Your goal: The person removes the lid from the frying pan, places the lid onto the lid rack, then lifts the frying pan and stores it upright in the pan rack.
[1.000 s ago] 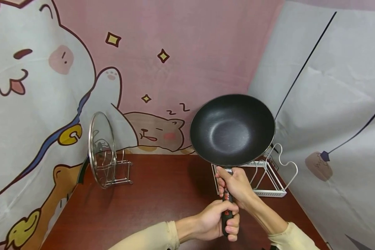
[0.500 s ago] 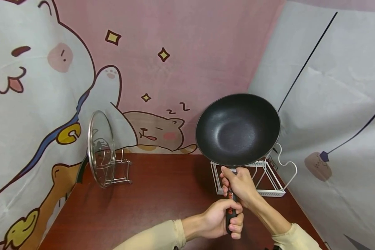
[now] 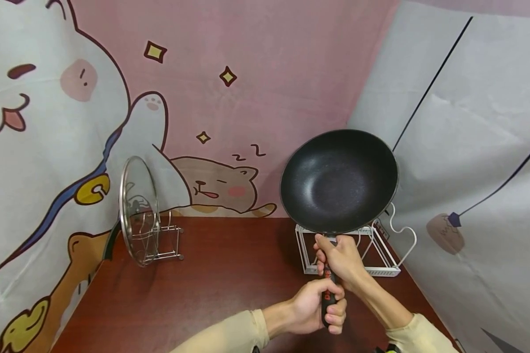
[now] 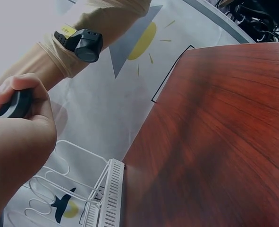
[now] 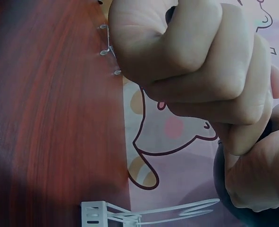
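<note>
A black wok [image 3: 340, 181] is held up in the head view, its dark inside facing me and its long handle [image 3: 328, 294] pointing down. My right hand [image 3: 341, 260] grips the handle just below the pan. Lower down, my left hand [image 3: 311, 306] wraps round the same handle, with the handle's butt end [image 4: 17, 104] poking out of the fist in the left wrist view. Behind and beneath the wok, a white wire rack [image 3: 382, 271] stands on the table, partly hidden by pan and hands.
A glass lid [image 3: 138, 215] with a metal rim stands upright in a small wire rack [image 3: 170, 255] at the left of the brown wooden table [image 3: 221, 264]. Printed cloth walls [image 3: 265, 59] enclose the table's back and sides.
The wok, with both hands on its handle, has shifted slightly right and now tilts a little more to that side. The lid and racks have stayed put.
</note>
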The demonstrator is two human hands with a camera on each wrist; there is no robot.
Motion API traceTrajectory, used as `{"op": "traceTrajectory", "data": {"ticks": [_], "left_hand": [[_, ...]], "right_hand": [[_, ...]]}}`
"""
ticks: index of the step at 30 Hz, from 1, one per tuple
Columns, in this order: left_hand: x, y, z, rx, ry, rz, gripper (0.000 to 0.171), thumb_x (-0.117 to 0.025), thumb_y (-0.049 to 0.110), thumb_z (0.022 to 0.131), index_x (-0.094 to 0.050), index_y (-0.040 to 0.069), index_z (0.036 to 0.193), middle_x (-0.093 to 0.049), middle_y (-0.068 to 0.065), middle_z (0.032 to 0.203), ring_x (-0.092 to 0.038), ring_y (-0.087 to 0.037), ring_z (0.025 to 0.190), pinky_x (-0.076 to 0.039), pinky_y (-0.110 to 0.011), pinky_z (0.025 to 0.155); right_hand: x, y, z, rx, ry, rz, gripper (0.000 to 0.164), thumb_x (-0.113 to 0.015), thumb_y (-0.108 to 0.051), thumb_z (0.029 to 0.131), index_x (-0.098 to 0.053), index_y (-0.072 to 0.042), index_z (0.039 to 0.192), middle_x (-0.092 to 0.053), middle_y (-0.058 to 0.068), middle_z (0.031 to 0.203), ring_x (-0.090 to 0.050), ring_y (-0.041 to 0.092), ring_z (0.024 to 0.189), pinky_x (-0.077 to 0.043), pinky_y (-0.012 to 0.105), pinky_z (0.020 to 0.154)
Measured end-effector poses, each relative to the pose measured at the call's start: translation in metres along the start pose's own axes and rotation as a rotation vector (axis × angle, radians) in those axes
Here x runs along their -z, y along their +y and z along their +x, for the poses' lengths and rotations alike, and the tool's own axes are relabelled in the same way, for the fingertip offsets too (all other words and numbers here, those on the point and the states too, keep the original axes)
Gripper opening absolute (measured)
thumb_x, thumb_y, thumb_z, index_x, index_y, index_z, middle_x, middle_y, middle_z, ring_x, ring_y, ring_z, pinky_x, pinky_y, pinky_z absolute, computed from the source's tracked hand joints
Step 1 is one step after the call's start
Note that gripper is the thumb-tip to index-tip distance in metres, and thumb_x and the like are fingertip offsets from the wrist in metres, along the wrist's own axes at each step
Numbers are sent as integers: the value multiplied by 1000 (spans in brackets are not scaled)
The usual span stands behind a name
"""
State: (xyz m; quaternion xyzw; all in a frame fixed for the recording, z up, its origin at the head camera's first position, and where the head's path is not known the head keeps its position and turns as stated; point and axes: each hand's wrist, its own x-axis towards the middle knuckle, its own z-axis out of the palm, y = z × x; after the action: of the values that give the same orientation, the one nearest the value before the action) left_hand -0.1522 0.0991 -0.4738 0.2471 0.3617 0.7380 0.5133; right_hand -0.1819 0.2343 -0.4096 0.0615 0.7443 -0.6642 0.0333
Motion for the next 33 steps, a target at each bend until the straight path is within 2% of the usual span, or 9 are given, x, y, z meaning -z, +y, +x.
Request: {"op": "traceTrajectory", "data": {"ticks": [12,19,26,33], "left_hand": [[4,-5,8,-32,-15,3,20,-35,24,101,-39,25,82,-34,13,61,-28,-9,54,-33,-27,58],[5,-5,15,-23,-43,-4,22,-32,24,100,-36,25,79,-35,16,57,-28,-7,51,-34,-25,56],[4,-5,20,-19,-48,-14,23,-29,24,99,-32,25,77,-34,18,54,-29,-3,49,-32,-24,53],[3,-6,24,-27,-42,-25,23,-30,23,98,-32,25,75,-33,19,52,-29,-2,47,-29,-24,51]], "right_hand": [[6,3,2,-4,20,7,32,-63,-27,117,-61,0,100,-59,-2,61,-61,13,47,-56,29,48],[10,2,2,17,49,-48,35,-64,-28,116,-62,4,101,-60,-1,61,-63,15,47,-57,31,48],[15,1,2,28,80,-90,34,-65,-29,116,-65,-2,95,-62,-1,60,-65,16,46,-57,32,47],[21,2,3,41,115,-184,34,-65,-31,115,-67,-3,96,-65,-1,60,-67,17,46,-56,32,46]]}}
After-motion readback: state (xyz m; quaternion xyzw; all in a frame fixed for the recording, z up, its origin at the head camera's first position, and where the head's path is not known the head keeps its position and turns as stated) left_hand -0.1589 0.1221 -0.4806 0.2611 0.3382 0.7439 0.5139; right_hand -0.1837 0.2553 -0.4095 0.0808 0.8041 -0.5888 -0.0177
